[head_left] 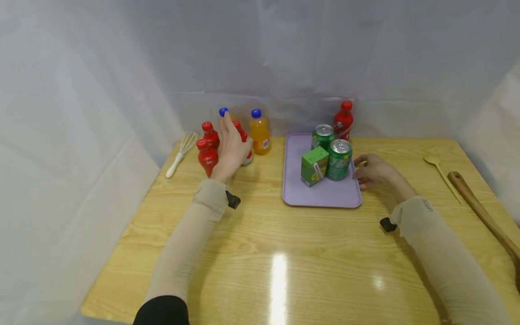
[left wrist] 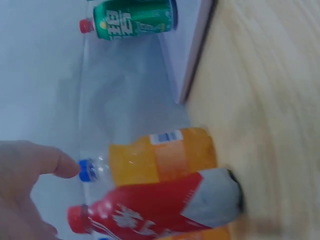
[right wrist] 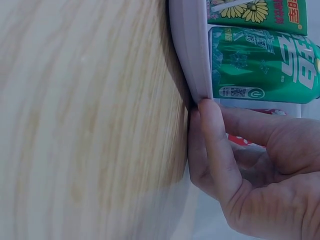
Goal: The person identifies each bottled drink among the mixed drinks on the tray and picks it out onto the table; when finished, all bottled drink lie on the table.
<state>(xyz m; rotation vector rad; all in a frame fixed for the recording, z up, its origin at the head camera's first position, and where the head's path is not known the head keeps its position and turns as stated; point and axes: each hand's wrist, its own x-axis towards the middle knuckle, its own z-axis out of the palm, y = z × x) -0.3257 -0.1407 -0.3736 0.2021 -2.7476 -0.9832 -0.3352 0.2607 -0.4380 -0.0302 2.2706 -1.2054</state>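
Observation:
My left hand hovers over a red drink bottle at the table's left side, thumb and fingers spread apart near its cap. In the left wrist view the thumb overlaps the blue cap of an orange drink bottle. My right hand grips the right edge of a lilac tray, thumb on the rim. Two green soda cans and a green juice carton stand on that tray. Another red bottle shows behind the cans, its base hidden.
Two more red bottles stand left of my left hand, beside a whisk. A second blue-capped bottle is mostly hidden behind that hand. A yellow spoon and a long wooden utensil lie on the right. A white sheet hangs behind.

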